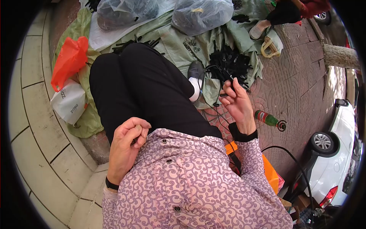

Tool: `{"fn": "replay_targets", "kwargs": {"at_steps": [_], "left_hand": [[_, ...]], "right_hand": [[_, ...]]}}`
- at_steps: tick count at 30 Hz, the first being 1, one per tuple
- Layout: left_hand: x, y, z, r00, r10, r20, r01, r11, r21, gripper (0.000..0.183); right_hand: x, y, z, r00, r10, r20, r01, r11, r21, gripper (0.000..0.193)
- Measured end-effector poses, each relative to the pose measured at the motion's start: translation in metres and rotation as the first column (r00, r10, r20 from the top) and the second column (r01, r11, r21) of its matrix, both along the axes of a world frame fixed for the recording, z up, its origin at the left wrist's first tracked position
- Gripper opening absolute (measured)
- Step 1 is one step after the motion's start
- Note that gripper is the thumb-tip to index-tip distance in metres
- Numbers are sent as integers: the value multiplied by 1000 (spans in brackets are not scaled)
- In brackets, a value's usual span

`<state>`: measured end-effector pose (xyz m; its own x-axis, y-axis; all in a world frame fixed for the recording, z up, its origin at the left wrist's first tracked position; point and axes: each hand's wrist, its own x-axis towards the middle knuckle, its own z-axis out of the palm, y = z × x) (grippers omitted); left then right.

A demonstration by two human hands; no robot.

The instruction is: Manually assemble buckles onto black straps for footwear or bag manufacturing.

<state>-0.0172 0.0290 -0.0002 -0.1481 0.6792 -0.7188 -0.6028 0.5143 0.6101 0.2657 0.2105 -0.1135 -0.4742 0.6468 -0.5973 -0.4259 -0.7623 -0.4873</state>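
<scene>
My right hand point(237, 104) is raised over a heap of small black pieces point(228, 63) lying on a green sheet point(179, 42); its fingers pinch a thin black cord point(213, 91) that hangs down toward my knee. My left hand point(127, 143) rests on my lap against my black trousers point(145, 87), fingers curled in with the thumb against them; whether it holds anything small is hidden. I sit on a stone ledge in a patterned lilac shirt point(190, 187).
Two clear plastic bags point(200, 15) of dark items lie at the top. An orange bag point(70, 59) and a white bag point(70, 101) sit at left. A green bottle point(268, 119) lies on the brick paving. A white car point(339, 152) stands at right; another person's foot point(261, 27) is beyond.
</scene>
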Motion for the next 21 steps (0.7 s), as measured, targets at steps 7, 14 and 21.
{"fn": "replay_targets", "kwargs": {"at_steps": [7, 14, 21], "left_hand": [[5, 13, -2, 999, -43, -33, 43, 999, 1, 15], [5, 11, -8, 998, -45, -38, 46, 999, 13, 15], [0, 5, -8, 1000, -12, -17, 12, 1000, 10, 15]], "right_hand": [[-26, -15, 29, 990, -50, -130, 25, 982, -187, 42], [-32, -24, 44, 994, -9, 113, 34, 973, -228, 44], [-31, -23, 31, 996, -12, 89, 36, 962, -269, 46]]}}
